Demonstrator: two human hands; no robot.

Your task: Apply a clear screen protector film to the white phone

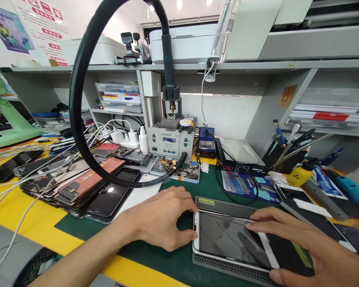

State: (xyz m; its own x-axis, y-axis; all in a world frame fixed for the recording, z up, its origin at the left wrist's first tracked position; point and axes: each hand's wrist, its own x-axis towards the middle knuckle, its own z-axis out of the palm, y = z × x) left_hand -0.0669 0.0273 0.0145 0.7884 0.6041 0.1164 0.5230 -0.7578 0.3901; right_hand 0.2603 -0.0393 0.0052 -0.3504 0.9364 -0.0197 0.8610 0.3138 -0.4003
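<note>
A smartphone (230, 239) with a white frame and dark glossy screen lies on a grey honeycomb-patterned pad (211, 261), on the green mat. My left hand (164, 219) grips its left end, index finger at the upper corner and thumb against the edge lower down. At the right end is my right hand (314, 251), fingers reaching over the upper side and onto the glass, thumb near the lower right corner. Both hands hold the phone between them; its lower right part is partly covered by my right hand.
Stacked phone parts (86, 181) and white cables crowd the left. Behind stand a grey station (170, 141) with a large black hose (74, 91), a tray of small parts (191, 172) and a soldering stand (207, 141). Tools and a yellow bottle (299, 174) are at right.
</note>
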